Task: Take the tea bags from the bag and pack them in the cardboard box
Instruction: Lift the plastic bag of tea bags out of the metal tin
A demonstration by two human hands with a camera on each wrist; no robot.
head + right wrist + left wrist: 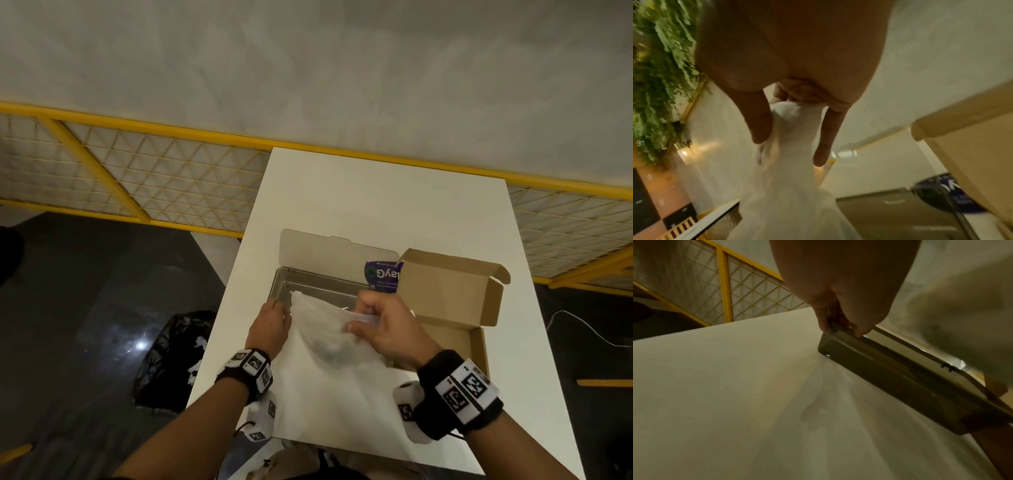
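Observation:
A white translucent bag (329, 373) hangs over the near part of the white table (394, 205), with a dark shape showing dimly inside it. My right hand (363, 325) pinches the bag's (793, 186) gathered top between curled fingers (824, 146). The brown cardboard box (448, 291) stands open just right of that hand, its lid flaps up. My left hand (274, 315) grips the near left corner of an open metal tin (318, 281); in the left wrist view its fingers (823, 321) pinch the tin's rim (900, 382). No tea bag shows clearly.
A purple packet (383, 274) stands between the tin and the cardboard box (972, 146). A yellow mesh fence (171, 178) runs behind the table. On the dark floor lie a black rubbish bag (171, 359) at the left and a white cable (582, 329) at the right.

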